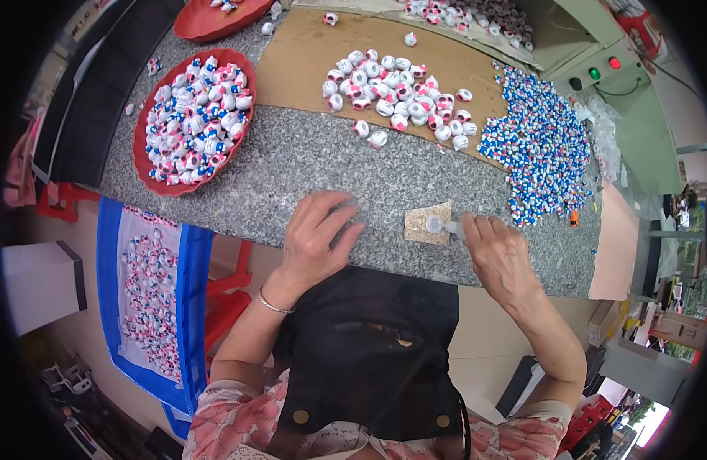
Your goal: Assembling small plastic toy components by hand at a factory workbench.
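Observation:
My right hand [497, 257] is closed around a small translucent squeeze bottle [454, 228], its nozzle pointing left. That nozzle meets a round whitish spot [434, 224] on a small tan speckled pad [417, 223], which lies on the granite worktop [315, 165]. Most of the bottle is hidden by my fingers. To the left of the pad, my left hand [316, 236] hovers near the worktop's front edge. Its fingers are curved and apart, with nothing visible in them. White and pink figurine heads [384, 84] lie loose beyond both hands.
A red scalloped bowl [250, 115] of assembled figurines stands at the left. Small blue-and-white parts [541, 146] are heaped at the right, beside a green machine [637, 115] with buttons. Brown cardboard [292, 61] lies behind. A blue crate [196, 284] of pieces sits below left.

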The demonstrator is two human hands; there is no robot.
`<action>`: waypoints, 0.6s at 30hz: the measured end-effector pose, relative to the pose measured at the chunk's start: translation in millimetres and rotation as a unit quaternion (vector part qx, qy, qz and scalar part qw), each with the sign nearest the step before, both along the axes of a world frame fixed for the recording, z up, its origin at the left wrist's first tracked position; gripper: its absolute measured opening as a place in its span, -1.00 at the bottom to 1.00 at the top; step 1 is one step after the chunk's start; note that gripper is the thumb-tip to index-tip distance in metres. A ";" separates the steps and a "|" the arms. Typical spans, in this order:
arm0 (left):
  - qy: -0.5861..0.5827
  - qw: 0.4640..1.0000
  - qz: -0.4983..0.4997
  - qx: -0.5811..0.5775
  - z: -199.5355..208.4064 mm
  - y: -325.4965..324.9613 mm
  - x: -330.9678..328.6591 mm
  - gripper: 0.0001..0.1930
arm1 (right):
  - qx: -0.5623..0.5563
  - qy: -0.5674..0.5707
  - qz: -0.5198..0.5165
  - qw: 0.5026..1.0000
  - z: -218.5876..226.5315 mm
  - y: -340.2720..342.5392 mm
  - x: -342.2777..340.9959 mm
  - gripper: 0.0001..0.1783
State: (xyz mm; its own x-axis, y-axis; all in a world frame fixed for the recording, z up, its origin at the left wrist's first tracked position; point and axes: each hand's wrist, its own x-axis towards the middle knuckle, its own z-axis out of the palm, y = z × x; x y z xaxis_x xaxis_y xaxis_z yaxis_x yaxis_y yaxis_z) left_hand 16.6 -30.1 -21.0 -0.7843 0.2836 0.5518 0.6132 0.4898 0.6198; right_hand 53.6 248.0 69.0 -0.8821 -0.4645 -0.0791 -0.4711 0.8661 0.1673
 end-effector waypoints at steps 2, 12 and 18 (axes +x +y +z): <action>-0.006 1.000 -0.001 -0.004 -0.6 0.6 -0.4 -0.75 | -0.002 0.000 0.001 1.000 -1.5 0.9 -0.3 -0.69; 0.005 1.000 -0.003 -0.005 3.3 3.5 -1.7 -0.74 | -0.079 -0.022 -0.041 0.996 -5.5 8.4 2.2 -0.57; -0.001 1.000 -0.006 0.002 5.6 5.1 0.1 -0.75 | -0.347 -0.004 -0.160 0.924 -26.4 29.7 32.1 -0.56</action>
